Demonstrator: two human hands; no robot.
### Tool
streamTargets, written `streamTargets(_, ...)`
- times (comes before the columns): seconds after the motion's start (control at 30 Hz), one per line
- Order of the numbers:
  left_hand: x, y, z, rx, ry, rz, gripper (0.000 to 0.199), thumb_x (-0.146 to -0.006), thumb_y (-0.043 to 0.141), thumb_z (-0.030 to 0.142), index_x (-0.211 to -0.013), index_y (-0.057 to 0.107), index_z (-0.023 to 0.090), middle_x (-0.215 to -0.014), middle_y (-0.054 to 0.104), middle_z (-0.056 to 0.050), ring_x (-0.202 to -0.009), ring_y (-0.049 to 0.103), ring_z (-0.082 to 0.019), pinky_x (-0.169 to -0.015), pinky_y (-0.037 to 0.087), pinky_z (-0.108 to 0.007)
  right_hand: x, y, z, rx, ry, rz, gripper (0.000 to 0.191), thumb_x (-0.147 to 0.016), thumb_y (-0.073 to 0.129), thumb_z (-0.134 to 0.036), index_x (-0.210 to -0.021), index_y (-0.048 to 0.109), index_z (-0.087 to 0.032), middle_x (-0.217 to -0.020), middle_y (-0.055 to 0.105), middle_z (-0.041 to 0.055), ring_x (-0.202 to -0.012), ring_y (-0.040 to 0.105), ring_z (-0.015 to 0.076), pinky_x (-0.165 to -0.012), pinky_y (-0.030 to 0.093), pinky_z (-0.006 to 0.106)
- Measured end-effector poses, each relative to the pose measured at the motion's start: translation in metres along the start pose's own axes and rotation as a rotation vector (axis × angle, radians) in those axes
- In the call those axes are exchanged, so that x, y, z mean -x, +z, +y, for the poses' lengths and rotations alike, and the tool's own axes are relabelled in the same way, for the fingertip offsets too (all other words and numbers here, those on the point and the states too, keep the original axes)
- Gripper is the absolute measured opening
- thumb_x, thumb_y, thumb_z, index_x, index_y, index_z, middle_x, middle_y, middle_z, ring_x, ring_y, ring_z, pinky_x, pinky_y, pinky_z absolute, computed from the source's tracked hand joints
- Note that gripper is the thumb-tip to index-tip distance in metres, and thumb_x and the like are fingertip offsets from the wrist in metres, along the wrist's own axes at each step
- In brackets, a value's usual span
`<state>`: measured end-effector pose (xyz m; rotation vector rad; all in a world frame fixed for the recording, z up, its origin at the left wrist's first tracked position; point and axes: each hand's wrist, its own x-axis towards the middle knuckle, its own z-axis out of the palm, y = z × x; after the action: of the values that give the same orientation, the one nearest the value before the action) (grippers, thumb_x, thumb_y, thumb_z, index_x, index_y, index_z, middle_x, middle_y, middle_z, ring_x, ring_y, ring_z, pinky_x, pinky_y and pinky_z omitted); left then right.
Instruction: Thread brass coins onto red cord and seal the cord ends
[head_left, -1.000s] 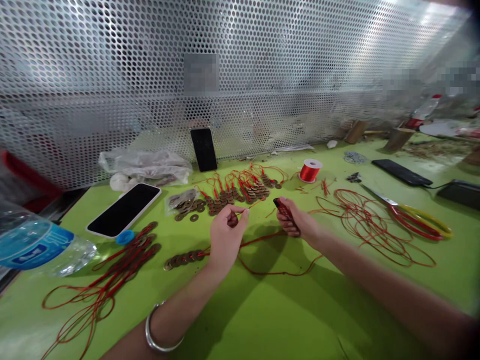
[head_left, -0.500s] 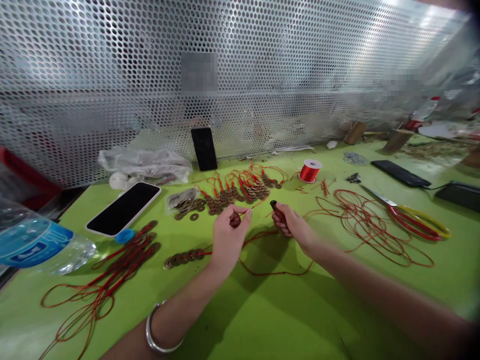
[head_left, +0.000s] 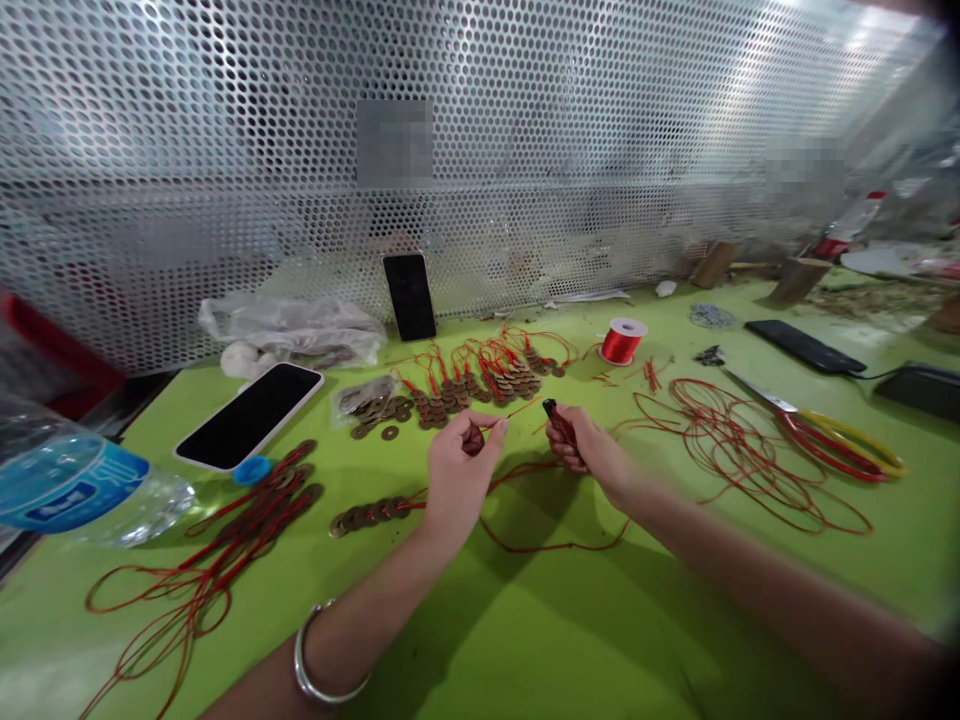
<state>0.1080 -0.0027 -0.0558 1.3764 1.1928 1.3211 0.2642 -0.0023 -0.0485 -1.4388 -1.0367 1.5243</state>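
My left hand (head_left: 466,465) pinches a thin red cord (head_left: 525,408) between thumb and fingertips, and the cord's free end points toward my right hand. Wrapped round a small dark object, perhaps a lighter (head_left: 550,407), my right hand (head_left: 581,440) is closed, its thumb near the top. The two hands are apart. Beneath them a red cord loop (head_left: 555,547) runs on the green table (head_left: 525,640) to a row of overlapping coins (head_left: 367,515). Behind the hands lie coin strings with red tassels (head_left: 480,380).
Left: a water bottle (head_left: 75,480), a flat phone (head_left: 251,415), corded coin bundles (head_left: 262,510). A second phone (head_left: 409,296) leans on the mesh panel (head_left: 525,150). Right: a red thread spool (head_left: 622,342), tangled cord (head_left: 742,440), scissors (head_left: 832,440), a black phone (head_left: 804,346).
The view has shifted very slightly. Both hands keep nearly the same pose and hold.
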Motion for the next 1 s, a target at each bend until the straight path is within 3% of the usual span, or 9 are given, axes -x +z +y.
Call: streamTargets(1.0,0.0002,0.0006,0.0031,0.002,-0.017,0.005,0.018,-0.070,0.063,0.034,-0.068,0.058,0.016,-0.050,0.035,0.007,-0.047,0.028,-0.008,-0.045,0.020,-0.022,-0.0048,-0.0018,0.0001,0.013,0.051,-0.001,0.033,-0.079,0.031,-0.044,-0.057,0.031,-0.020,-0.044,0.025,-0.0077,-0.036,0.018,0.0053,-0.038,0.013,0.019)
